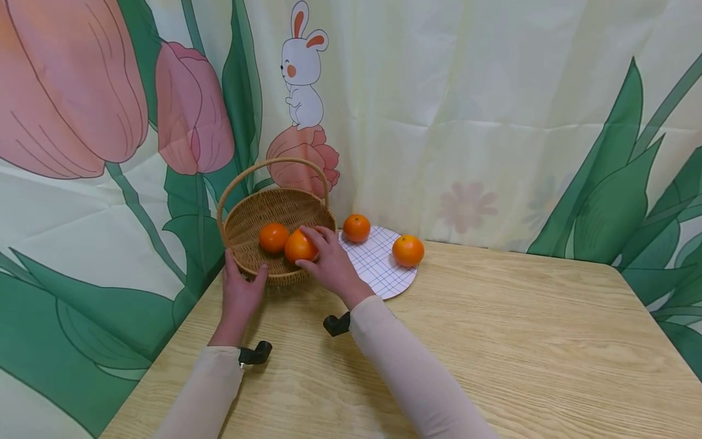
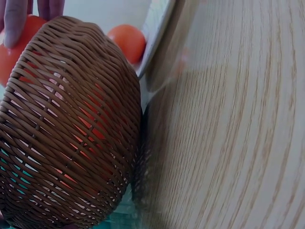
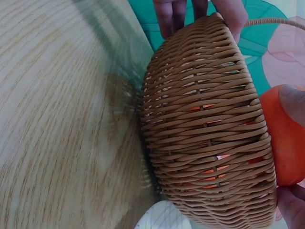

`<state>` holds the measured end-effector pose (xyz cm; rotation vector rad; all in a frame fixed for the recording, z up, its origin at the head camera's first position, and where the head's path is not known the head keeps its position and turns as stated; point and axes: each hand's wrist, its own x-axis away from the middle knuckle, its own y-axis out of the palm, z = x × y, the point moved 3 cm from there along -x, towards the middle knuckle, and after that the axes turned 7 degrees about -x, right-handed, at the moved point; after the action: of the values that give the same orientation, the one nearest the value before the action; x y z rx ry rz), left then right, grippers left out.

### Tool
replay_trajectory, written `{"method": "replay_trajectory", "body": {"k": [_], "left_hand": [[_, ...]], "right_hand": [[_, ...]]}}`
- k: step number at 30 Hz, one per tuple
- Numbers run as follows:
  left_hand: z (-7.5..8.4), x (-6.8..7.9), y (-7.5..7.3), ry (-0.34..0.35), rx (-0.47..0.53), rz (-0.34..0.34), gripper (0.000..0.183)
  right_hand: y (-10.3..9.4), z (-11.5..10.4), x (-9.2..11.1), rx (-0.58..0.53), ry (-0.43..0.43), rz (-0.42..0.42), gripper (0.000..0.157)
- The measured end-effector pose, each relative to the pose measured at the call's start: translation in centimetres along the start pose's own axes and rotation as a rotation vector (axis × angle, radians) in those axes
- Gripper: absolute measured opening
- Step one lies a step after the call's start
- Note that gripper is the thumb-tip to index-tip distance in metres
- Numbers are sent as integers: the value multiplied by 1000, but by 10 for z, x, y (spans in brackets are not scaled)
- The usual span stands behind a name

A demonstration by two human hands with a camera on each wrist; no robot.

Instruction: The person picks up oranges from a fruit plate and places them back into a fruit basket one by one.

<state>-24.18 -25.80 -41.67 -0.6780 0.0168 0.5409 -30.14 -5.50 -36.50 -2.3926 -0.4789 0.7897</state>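
My left hand (image 1: 241, 296) grips the near left rim of a brown wicker basket (image 1: 258, 210), thumb over the rim and fingers against the outer wall. At the basket's right side, my right hand (image 1: 336, 268) holds an orange (image 1: 298, 247) between thumb and fingers. In the right wrist view this held orange (image 3: 286, 148) shows just above the rim. Another orange (image 1: 273, 237) lies inside, to its left. The weave hides most of the basket's inside from both wrist views, with orange patches showing through the gaps.
Right of the basket lies a round white plate (image 1: 378, 271) with a blue grid. One orange (image 1: 356, 228) sits at its back edge and another (image 1: 408, 250) at its right. A printed curtain (image 1: 417, 122) hangs behind the wooden table (image 1: 526, 329).
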Motion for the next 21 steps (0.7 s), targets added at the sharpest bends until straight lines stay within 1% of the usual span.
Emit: {"method": "replay_trajectory", "body": {"k": [7, 13, 21], "left_hand": [[1, 1, 0, 4, 1, 0, 98], [2, 1, 0, -6, 0, -3, 97], [2, 0, 0, -9, -7, -5, 98]], "right_hand": [[3, -1, -1, 31, 16, -31, 65], [6, -1, -4, 60, 23, -62, 65], [9, -2, -7, 100, 21, -81, 66]]}}
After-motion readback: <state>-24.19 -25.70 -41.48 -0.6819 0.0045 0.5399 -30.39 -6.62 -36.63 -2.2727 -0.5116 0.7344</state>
